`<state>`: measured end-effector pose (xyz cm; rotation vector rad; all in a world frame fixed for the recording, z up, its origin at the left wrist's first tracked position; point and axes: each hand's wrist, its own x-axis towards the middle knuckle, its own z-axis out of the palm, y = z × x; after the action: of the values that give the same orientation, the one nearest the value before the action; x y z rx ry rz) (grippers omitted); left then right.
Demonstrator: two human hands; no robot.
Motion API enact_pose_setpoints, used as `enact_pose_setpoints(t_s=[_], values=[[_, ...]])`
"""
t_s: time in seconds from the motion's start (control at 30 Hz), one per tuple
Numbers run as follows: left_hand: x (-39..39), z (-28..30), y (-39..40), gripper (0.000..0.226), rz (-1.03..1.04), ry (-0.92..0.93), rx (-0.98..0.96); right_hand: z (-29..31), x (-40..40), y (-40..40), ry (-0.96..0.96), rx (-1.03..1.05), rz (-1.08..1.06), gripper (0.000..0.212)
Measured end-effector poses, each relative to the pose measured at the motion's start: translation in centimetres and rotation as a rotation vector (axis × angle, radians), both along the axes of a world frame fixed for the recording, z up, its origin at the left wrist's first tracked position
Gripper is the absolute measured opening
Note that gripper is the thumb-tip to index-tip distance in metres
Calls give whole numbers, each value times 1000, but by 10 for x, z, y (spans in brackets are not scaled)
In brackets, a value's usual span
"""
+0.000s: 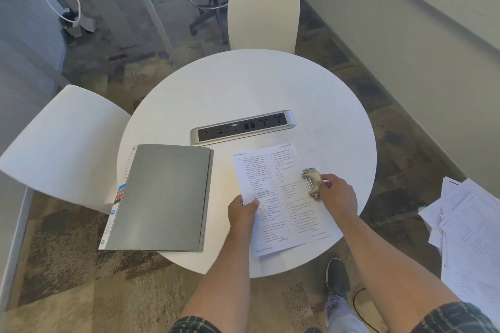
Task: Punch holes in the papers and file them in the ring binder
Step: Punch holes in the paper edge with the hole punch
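Both bare forearms reach forward over the near edge of the tabletop (243,84). The left hand (242,214) lies palm down, thumb pinching the paper's (273,170) left edge against its fingers. The right hand (336,194), to the right of the left, curls its fingers around the hole punch (311,180) on the paper's right edge.

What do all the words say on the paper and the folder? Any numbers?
No text here can be read.
Paper, held by the left hand: two columns of print, too small and blurred.
Binder: labels along its left edge, too blurred.
Punch under the right hand: no text visible.
Power strip: only socket shapes, no readable marks.
Paper pile at the right: print too small.
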<state>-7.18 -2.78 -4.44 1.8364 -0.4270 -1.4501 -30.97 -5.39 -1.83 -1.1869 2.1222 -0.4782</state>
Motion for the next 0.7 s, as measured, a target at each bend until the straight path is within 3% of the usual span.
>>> enact_pose_setpoints(t_s=[0.33, 0.7], values=[[-1, 1, -8, 15, -59, -59, -26, 1, 1, 2, -81, -13, -27, 24], [4, 3, -11, 9, -195, -227, 2, 7, -2, -6, 23, 72, 18, 23]])
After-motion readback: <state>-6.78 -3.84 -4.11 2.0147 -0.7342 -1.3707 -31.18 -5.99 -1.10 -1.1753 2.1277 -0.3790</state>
